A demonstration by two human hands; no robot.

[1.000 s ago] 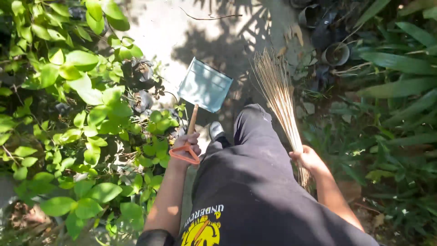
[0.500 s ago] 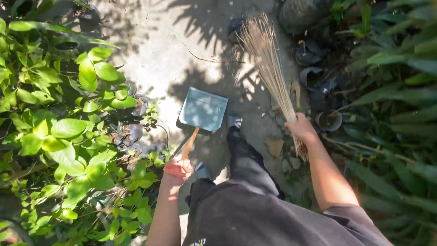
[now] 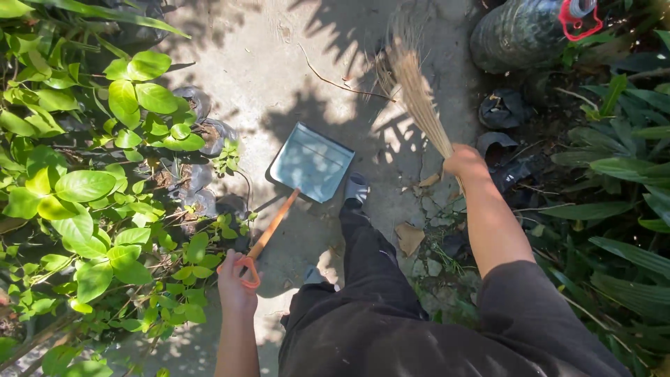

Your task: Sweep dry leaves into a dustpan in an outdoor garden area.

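Head view: the left hand (image 3: 237, 286), low and left of centre, is clamped on the dustpan (image 3: 310, 162) handle; pan lies up-right along that axis. The right hand (image 3: 464, 162), right of centre, grips the stick broom (image 3: 415, 84), bristles pointing up-left, near the pan.

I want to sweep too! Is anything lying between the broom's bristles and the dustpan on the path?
Nothing visible: only bare, shadowed concrete lies between the stick broom in the right hand and the dustpan held by the left hand. The long twig lies farther up.
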